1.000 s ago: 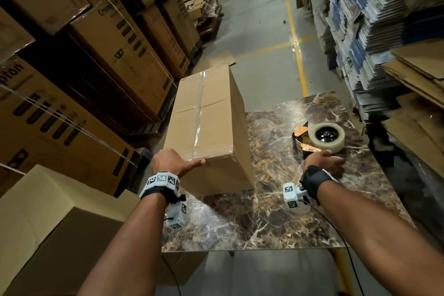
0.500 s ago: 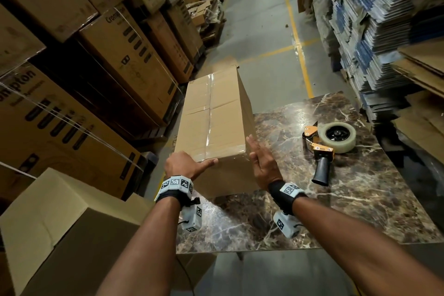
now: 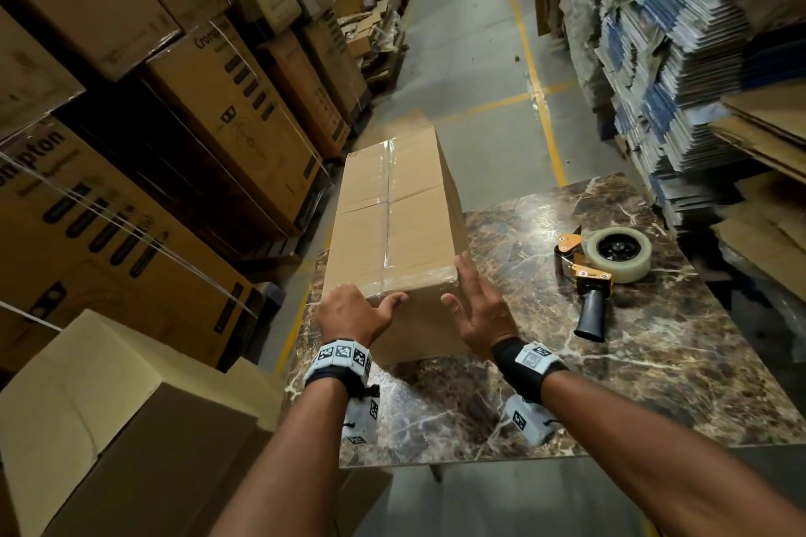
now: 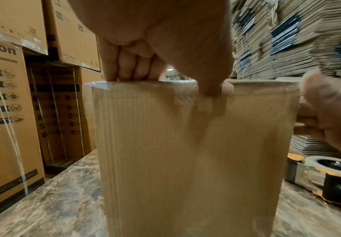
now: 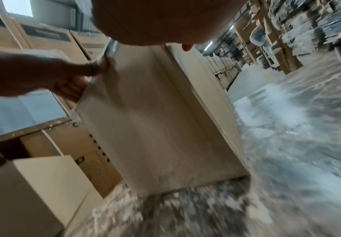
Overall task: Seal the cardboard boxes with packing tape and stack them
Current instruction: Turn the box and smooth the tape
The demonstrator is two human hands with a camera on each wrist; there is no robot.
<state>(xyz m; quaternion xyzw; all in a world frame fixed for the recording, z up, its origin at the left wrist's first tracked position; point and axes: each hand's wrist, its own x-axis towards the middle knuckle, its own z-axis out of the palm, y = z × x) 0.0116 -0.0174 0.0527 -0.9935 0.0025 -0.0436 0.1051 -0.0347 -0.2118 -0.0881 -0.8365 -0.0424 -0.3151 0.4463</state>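
While the marble counter [image 3: 654, 384] carries the taped cardboard box [image 3: 392, 231] at its left edge, the tape dispenser [image 3: 604, 270] lies well apart on the right. Left hand [image 3: 353, 312] grips the near top corner, fingers over the edge; right hand [image 3: 477, 310] lies open, fingers straight against the side. Lifting well probably needs both palms square on opposite sides.

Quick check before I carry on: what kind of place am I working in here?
Most likely a warehouse packing aisle: printed cartons stacked high on the left, flattened cardboard piled on the right, and yellow floor lines running between them.
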